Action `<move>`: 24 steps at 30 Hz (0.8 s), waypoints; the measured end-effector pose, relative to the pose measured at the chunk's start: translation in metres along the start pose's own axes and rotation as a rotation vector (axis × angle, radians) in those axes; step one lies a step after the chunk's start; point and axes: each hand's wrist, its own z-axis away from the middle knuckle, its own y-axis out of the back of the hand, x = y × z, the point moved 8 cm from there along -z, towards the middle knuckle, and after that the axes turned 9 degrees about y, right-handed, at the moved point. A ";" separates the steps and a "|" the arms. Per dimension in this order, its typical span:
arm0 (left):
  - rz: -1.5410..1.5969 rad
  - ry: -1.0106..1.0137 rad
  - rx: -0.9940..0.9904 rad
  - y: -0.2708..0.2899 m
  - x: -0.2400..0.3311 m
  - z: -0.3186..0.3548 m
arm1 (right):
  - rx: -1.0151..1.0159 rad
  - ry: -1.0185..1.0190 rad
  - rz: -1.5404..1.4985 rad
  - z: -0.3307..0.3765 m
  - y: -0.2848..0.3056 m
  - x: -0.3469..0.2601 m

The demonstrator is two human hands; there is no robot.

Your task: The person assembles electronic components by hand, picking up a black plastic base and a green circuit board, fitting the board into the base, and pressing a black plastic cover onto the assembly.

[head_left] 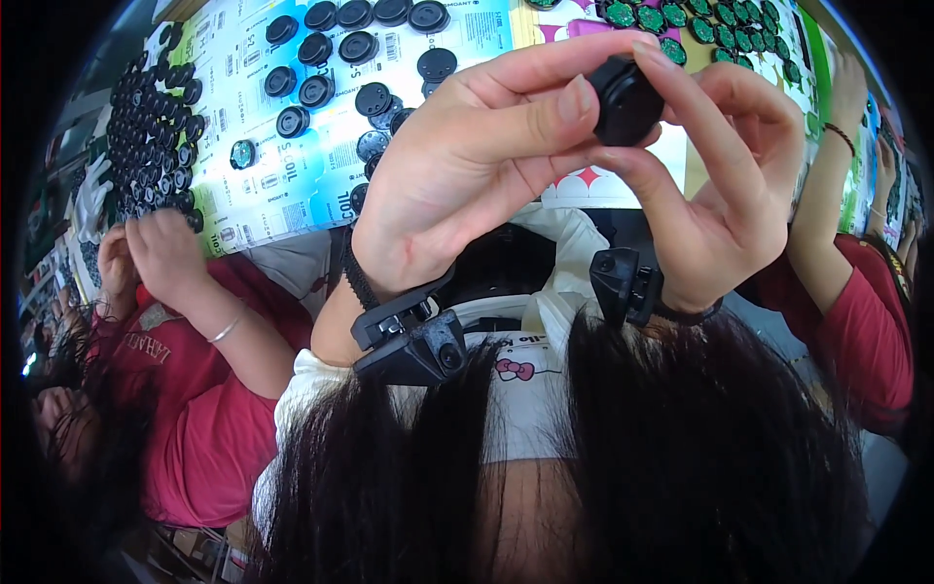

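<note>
Raised over the table, a black round plastic housing is pinched between both hands. My left hand grips its left side with thumb and fingers. From the right, my right hand closes its thumb and index finger on the same part, its other fingers curled. Fingers cover some of the housing, so its inside cannot be seen. Beyond my left hand lie several similar black round caps in loose rows. One round piece with a green circuit board sits apart from them, toward the left.
Printed blue-and-white sheets cover the table. Round green circuit boards fill the far right; a pile of black caps lies at the left. Co-workers in red work close by, one hand left, one forearm right. Black devices are strapped to my wrists.
</note>
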 end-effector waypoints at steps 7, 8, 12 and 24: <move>-0.100 -0.065 0.062 -0.002 0.005 0.002 | -0.052 -0.062 0.097 0.004 -0.004 0.003; -0.221 -0.119 0.151 -0.005 0.009 0.005 | -0.061 -0.073 0.115 0.005 -0.004 0.003; -0.516 -0.303 0.312 -0.017 0.023 0.015 | -0.025 -0.092 0.136 0.006 -0.004 -0.002; -1.103 -0.545 0.342 -0.033 0.028 0.023 | 0.002 -0.417 -0.492 0.023 -0.027 0.016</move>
